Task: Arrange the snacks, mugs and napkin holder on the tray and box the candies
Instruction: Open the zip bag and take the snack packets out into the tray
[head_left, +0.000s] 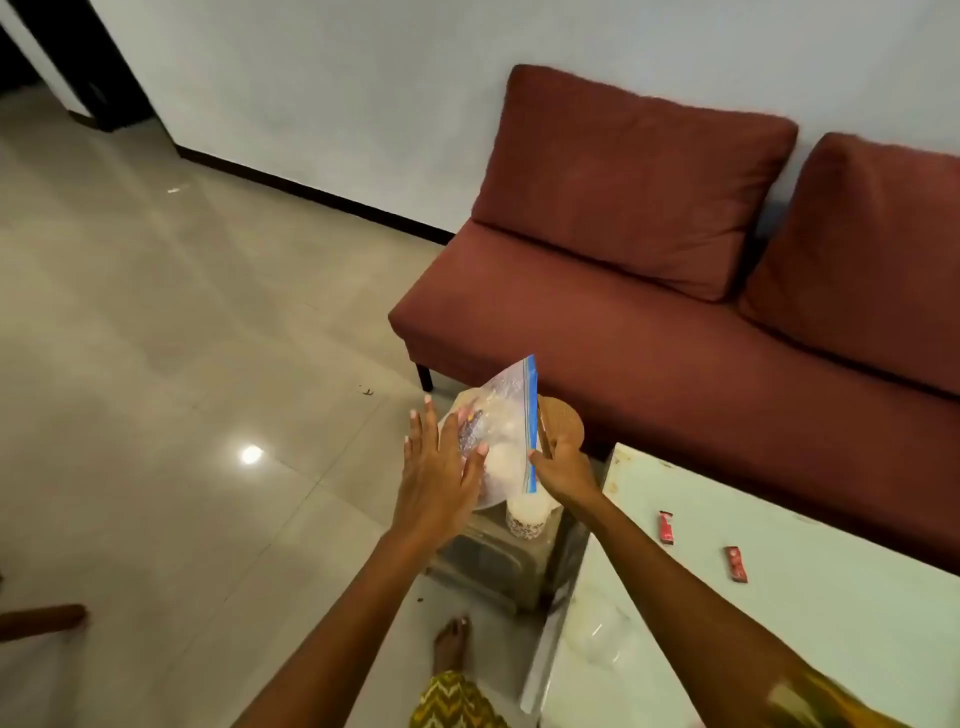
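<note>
Over the low clear stand (488, 566) by the maroon sofa (623, 312), I see a zip-top bag (501, 415) held up on edge. The right hand (563, 467) pinches its blue seal strip (531, 415); the left hand (436, 478) presses its side, fingers straight and spread. A patterned mug (527, 517) sits just below (the bag's contents are blurred). Two red candies (666, 527) lie apart on the pale table (779, 623).
</note>
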